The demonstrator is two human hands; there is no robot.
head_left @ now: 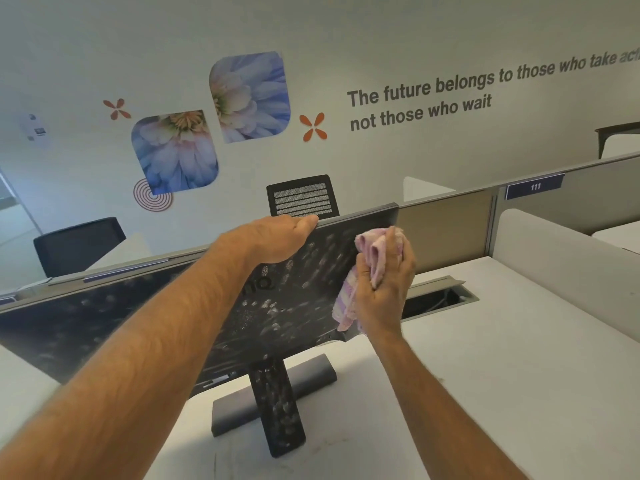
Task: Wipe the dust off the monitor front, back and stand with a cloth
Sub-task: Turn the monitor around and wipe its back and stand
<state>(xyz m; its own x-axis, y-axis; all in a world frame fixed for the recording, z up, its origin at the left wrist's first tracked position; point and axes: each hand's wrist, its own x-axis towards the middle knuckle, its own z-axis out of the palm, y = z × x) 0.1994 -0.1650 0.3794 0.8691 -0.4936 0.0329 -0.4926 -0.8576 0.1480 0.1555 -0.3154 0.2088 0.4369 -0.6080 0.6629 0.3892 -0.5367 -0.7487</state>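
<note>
The black monitor [294,303] stands on the white desk with its dusty back panel turned toward me, smeared with pale dust marks. Its black stand [277,407], also speckled with dust, rises from a grey rectangular base [311,372]. My left hand [280,237] grips the monitor's top edge, fingers curled over it. My right hand [384,285] holds a bunched pink and white cloth [372,251] and presses it against the right part of the back panel, near the right edge. The screen side is hidden.
The white desk [485,375] has an open cable hatch [440,296] right of the monitor. Grey partition panels [450,213] run behind, one with a blue label "111" [535,186]. Black office chairs [303,197] stand beyond, before a wall with flower pictures.
</note>
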